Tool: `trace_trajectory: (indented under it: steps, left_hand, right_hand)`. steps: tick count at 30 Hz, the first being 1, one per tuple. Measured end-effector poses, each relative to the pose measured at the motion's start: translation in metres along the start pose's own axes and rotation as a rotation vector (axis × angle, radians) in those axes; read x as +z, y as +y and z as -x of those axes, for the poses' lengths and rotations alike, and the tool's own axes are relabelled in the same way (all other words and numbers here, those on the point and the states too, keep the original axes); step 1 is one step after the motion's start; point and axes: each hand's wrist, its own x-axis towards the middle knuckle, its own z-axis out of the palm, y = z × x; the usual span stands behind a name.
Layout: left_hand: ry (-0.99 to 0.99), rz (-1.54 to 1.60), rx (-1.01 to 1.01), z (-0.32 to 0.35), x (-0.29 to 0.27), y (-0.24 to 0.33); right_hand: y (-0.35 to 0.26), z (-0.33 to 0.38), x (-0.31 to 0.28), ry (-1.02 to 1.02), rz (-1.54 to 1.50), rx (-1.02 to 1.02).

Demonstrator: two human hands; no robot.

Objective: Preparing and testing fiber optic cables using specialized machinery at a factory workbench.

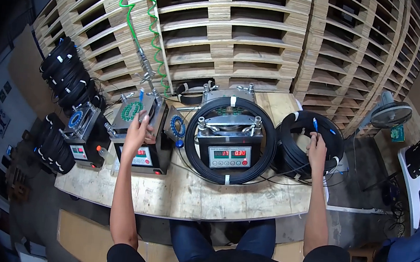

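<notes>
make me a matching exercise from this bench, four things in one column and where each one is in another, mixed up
Things:
1. left hand
2. right hand
3. black cable loop
4. green coiled hose

Places:
A. hanging down in front of the stacked pallets
B. on the coil of black cable at the bench's right end
C. on top of the small machine with the red display
D. ringed around the middle machine

Pairs: 1-C, 2-B, 3-D, 4-A
</notes>
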Motion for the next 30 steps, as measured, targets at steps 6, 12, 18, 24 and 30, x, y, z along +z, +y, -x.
trace_trajectory:
  steps: [6, 12, 18, 24, 30]
  left_hand:
    - [-0.018, 0.363, 0.12, 0.033, 0.051, 0.002]
    - [0.035, 0.646, 0.146, 0.043, 0.094, -0.024]
    - [-0.085, 0.738, 0.217, 0.052, 0.128, -0.007]
    - [-0.152, 0.562, 0.265, 0.017, 0.145, 0.064]
    - [-0.145, 0.602, 0.329, -0.03, 0.171, 0.072]
  right_hand:
    - [-0.023, 0.001, -0.001, -0.058, -0.227, 0.063]
    - [-0.058, 0.016, 0.012, -0.245, -0.952, 0.061]
    - [-0.099, 0.042, 0.007, -0.334, -1.016, 0.037]
    - [-0.189, 0.037, 0.059, -0.584, -1.028, -0.074]
    - [-0.227, 0.025, 0.138, -0.704, -1.042, -0.148]
